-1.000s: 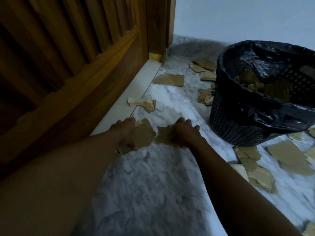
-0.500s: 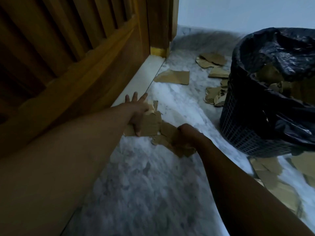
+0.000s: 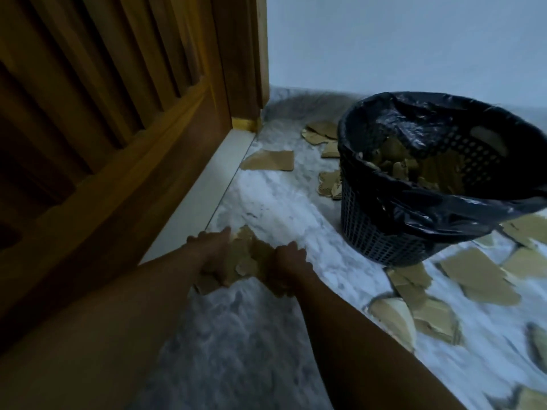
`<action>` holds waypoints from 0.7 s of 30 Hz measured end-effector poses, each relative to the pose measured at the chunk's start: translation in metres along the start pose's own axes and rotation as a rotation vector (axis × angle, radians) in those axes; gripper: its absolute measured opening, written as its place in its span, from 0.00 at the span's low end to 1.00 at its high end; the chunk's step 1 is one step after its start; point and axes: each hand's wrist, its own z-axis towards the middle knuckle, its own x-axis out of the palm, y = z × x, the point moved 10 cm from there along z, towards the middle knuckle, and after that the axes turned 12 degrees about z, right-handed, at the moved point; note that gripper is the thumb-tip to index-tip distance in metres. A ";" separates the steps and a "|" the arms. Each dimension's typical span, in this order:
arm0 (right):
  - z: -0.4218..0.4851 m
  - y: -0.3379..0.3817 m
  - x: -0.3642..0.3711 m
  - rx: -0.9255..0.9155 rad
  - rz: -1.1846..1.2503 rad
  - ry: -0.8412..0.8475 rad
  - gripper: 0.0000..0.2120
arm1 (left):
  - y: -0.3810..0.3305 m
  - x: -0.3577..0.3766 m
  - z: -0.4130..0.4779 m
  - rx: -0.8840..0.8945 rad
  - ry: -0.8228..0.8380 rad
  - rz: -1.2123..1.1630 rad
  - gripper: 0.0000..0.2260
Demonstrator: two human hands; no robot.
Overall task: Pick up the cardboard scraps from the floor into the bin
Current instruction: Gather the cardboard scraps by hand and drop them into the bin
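Head camera: where are the two hands?

Low in the middle of the frame, both down on the marble floor (image 3: 266, 202). The left hand (image 3: 211, 253) is beside the white sill (image 3: 207, 187) under the wooden door (image 3: 88, 113). The right hand (image 3: 291, 261) is just to its right.

And the cardboard?

A heap of scraps (image 3: 247, 258) lies between them, touching both. The right hand's fingers are curled and it grips the heap's right side. The left hand lies over the left side with its fingers bent down. The dim, blurred picture does not show whether it grips or only presses.

Where is the bin?

The bin (image 3: 384, 232) stands at right of centre, well apart from the hands. It is a dark mesh basket with a black bag (image 3: 444, 208) as liner, and the pieces inside (image 3: 429, 170) show over the rim.

Any cardboard elsewhere?

One flat piece (image 3: 269, 160) lies above the hands near the sill. More loose scraps (image 3: 473, 276) are spread over the floor at lower right, below the bin.
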 end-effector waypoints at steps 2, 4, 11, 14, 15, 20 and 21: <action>-0.023 -0.006 0.008 -0.001 0.005 0.010 0.21 | -0.008 0.005 -0.016 0.041 -0.021 0.011 0.55; -0.047 -0.018 0.017 0.028 0.015 0.030 0.23 | -0.024 0.006 -0.038 0.068 -0.113 0.087 0.40; -0.119 -0.067 0.014 0.025 0.085 -0.013 0.22 | -0.082 0.023 -0.107 0.117 -0.234 0.208 0.30; -0.124 -0.112 -0.031 0.059 0.054 -0.196 0.22 | -0.099 0.035 -0.124 0.149 -0.235 0.160 0.30; -0.124 -0.137 -0.048 0.108 0.036 -0.261 0.22 | -0.104 0.044 -0.125 0.148 -0.196 0.142 0.30; -0.157 -0.191 -0.070 0.210 0.061 -0.282 0.21 | -0.128 0.055 -0.142 0.161 -0.174 0.218 0.35; -0.160 -0.189 -0.066 0.187 0.009 -0.289 0.19 | -0.130 0.054 -0.145 0.159 -0.176 0.227 0.35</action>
